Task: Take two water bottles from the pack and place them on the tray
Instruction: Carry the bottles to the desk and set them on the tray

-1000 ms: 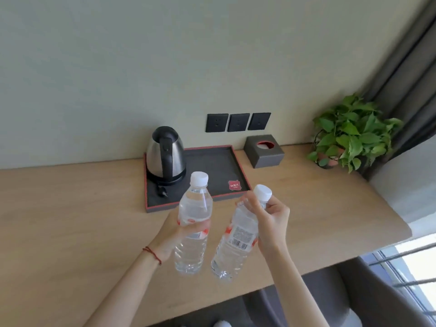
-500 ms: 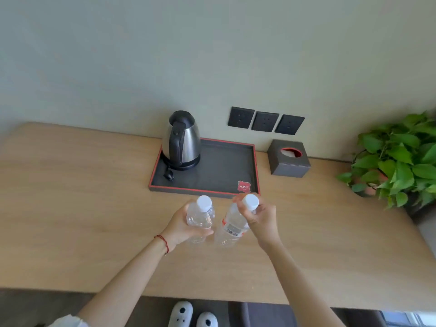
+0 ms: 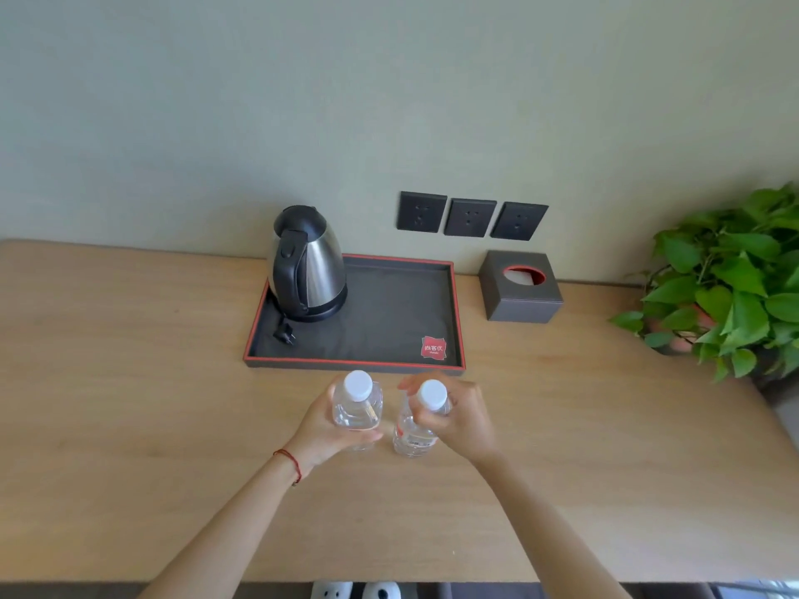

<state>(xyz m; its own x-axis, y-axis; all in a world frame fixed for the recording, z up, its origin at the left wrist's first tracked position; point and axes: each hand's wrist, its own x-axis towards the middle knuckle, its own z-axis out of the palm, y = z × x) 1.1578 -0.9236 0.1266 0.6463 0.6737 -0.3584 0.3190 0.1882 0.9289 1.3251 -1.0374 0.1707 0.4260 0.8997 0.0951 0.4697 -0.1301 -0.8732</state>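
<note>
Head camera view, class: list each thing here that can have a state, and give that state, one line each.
Left bottle: capped, held by left hand.
Right bottle: capped, gripped near the top by right hand.
Tray: holds only the kettle; no bottles yet.
Kettle: upright, lid shut, plug loose on the tray.

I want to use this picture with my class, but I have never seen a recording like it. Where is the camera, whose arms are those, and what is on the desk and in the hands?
The camera sits on a person's head, looking forward and down, so the two bare arms are the wearer's own; there is no machine. The left hand has its grip round one water bottle, and the right hand holds a second bottle near its white cap. Both are in front of a dark tray with a red rim, not yet on it. A steel kettle stands on the tray. A tissue box and a green plant are to the right on the wooden desk.
</note>
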